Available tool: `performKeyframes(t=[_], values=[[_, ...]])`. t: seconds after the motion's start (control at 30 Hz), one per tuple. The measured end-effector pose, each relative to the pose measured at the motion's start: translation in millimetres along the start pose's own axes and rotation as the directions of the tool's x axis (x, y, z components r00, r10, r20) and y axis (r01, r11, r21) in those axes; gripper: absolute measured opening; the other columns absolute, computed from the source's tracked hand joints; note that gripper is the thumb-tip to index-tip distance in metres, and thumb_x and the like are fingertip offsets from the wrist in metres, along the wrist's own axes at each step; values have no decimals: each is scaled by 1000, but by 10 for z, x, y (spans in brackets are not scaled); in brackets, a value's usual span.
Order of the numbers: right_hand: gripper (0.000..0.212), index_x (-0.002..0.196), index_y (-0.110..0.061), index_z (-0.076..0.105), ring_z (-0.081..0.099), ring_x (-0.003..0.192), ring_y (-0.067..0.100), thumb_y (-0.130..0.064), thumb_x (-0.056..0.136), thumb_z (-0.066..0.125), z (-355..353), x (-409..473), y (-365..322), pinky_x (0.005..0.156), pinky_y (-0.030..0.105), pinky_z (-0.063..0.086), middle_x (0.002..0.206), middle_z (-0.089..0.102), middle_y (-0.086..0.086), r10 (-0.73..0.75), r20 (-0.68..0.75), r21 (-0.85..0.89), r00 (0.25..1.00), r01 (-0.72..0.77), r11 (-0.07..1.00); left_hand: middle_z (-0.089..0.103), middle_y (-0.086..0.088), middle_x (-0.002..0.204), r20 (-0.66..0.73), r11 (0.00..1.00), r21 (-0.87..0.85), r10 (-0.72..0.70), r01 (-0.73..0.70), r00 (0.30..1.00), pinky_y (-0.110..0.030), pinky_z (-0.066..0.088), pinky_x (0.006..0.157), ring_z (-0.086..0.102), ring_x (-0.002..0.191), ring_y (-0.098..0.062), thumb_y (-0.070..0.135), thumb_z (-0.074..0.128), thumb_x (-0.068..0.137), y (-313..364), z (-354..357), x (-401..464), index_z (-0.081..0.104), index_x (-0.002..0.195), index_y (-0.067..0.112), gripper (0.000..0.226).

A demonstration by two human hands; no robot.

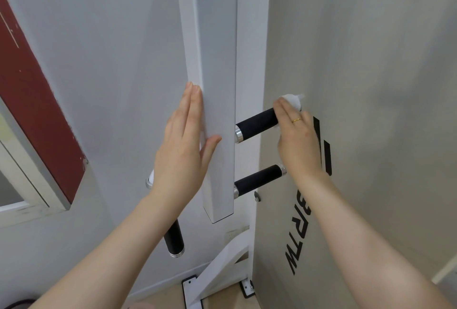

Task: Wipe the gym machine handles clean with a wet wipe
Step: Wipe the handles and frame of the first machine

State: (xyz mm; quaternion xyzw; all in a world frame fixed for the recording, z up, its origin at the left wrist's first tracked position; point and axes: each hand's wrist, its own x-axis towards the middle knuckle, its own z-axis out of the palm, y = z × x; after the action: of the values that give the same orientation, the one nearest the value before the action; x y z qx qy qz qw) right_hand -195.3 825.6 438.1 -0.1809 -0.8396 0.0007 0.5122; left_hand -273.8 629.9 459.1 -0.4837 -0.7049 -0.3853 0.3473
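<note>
A white square bar (217,100) of the gym machine hangs down in front of me. My left hand (184,147) lies flat against its left side, fingers straight, thumb on the front face. My right hand (298,140) grips the outer end of the upper right black handle (257,124) with a white wet wipe (293,101) bunched under its fingers. Below it the lower right black handle (259,180) sticks out bare. A left handle's metal end cap (149,181) shows behind my left wrist, and another black handle (173,240) hangs lower down.
A pale panel (346,86) with black lettering (298,239) stands close on the right, just behind my right hand. The machine's white base brackets (220,274) sit on the floor below. A window frame with a red strip (37,110) is on the left wall.
</note>
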Motion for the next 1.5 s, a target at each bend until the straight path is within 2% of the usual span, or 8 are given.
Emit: performKeyframes(t=[0.27,0.4,0.5,0.7,0.97,1.2,1.37,1.5], values=[[42,130,-10,51,56,108,21,1,90,50,-126,-58,43,90,13,35,127,55,7,369,76,398,926,-368,840,11,7,151,8,1000,-5,-12,12,1000,-41,55,80,30,131,-22,38,41,89,32,-13,-6,7,145,21,68],[21,105,-13,64,63,87,13,-4,88,54,-141,-156,39,74,17,49,99,68,3,719,319,658,618,-690,301,12,4,153,19,1000,-19,-13,13,1000,-44,56,79,30,132,-22,37,43,89,26,-20,-12,8,145,21,69],[16,104,-12,62,61,90,14,-8,90,56,-82,-195,-63,77,22,50,107,66,6,702,601,667,382,-724,-177,11,4,153,22,999,-26,-18,18,1000,-44,55,80,30,131,-22,37,43,89,32,-27,-14,7,145,21,69],[44,131,6,41,38,132,34,-8,90,45,-8,38,-255,101,30,40,142,39,24,561,757,644,334,-524,-557,11,3,152,23,1000,-25,-4,5,1000,-45,56,78,30,131,-23,37,43,89,18,-26,-11,8,145,21,68],[11,97,0,59,63,91,14,-8,89,58,-96,-3,-217,89,24,51,92,62,8,454,850,520,266,-296,-801,11,4,152,22,1000,-10,-5,5,1000,-45,57,73,32,129,-23,38,43,89,14,-20,-7,10,145,21,67],[15,106,-19,57,47,119,37,-20,91,56,19,-97,-167,88,59,44,131,45,15,325,889,446,322,-445,-777,16,-6,153,12,1000,-22,11,-11,1000,-45,56,78,31,130,-24,34,45,89,1,-17,-8,12,145,15,67],[12,100,-3,58,56,117,15,-7,91,52,34,-108,-104,92,28,50,109,60,10,362,872,447,330,-233,-864,17,-6,153,10,1000,-16,9,-9,1000,-43,56,78,32,129,-23,33,46,90,14,-4,-18,13,145,14,68],[21,110,-14,59,56,109,17,-15,89,59,48,30,-165,99,33,43,112,60,3,417,874,483,250,-333,-810,18,-8,153,9,1000,-15,13,-13,1000,-44,55,81,31,127,-24,32,47,90,14,-8,-17,14,145,11,68]])
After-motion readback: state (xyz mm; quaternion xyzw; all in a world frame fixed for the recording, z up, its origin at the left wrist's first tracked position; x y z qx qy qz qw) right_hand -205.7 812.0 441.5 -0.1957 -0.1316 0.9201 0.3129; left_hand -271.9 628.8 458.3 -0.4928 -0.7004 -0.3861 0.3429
